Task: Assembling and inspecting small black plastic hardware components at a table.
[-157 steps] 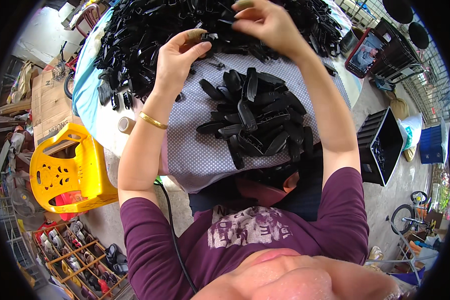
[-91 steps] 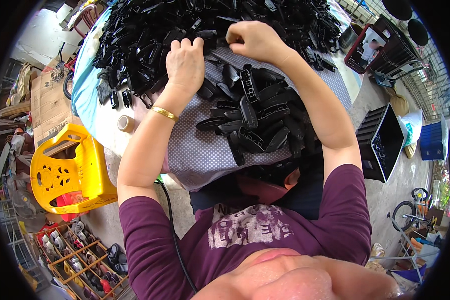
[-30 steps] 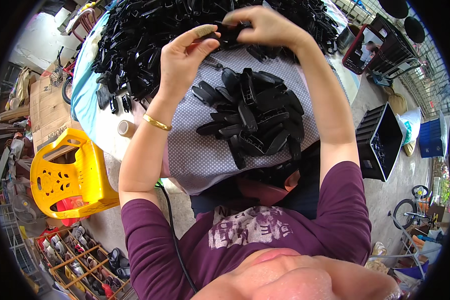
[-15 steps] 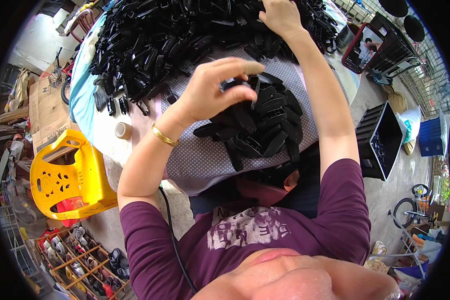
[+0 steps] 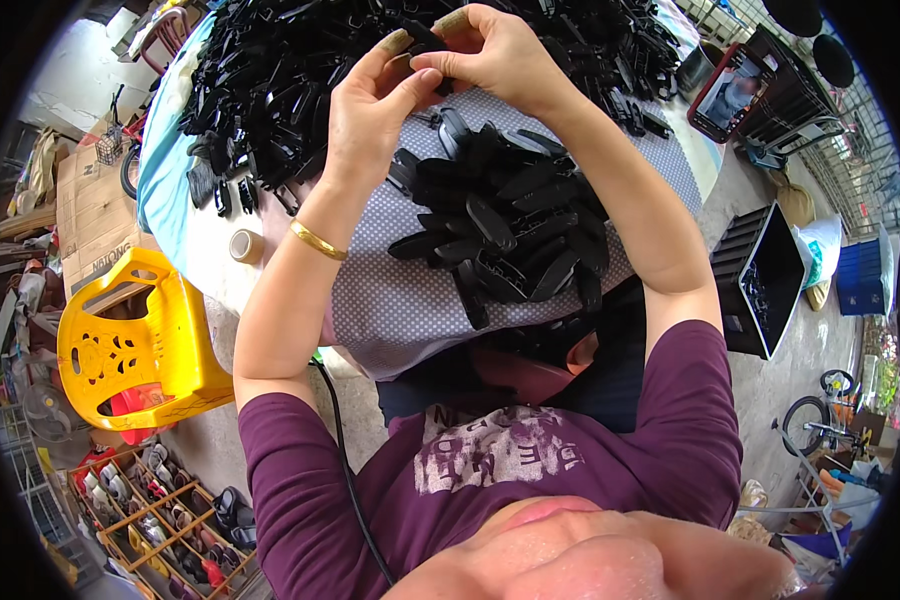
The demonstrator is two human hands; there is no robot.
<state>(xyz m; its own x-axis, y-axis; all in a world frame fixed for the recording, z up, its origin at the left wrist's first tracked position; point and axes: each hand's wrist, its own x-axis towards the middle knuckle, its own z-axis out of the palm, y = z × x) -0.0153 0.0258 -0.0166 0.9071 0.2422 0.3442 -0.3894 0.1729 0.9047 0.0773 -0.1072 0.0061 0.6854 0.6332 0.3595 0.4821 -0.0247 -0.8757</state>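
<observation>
My left hand (image 5: 366, 112) and my right hand (image 5: 505, 62) meet over the far part of the table, thumbs and fingers pinched around a small black plastic piece (image 5: 422, 36). Fingers partly cover it, so its exact kind is unclear. Brownish tape wraps some fingertips. Beyond them spreads a large heap of similar black pieces (image 5: 270, 85). Nearer to me, a smaller pile of elongated black plastic pieces (image 5: 515, 225) lies on a grey dotted cloth (image 5: 370, 315). A gold bangle (image 5: 318, 241) circles my left wrist.
A roll of tape (image 5: 246, 246) stands at the table's left. A yellow plastic chair (image 5: 175, 345) is beside it. To the right are a black crate (image 5: 760, 285) and a phone (image 5: 732, 95) on a stand. A black cable (image 5: 342, 450) runs past my left side.
My left hand has moved up and away from the near pile to meet my right hand, which has drawn back toward the middle. Both now grip one black piece.
</observation>
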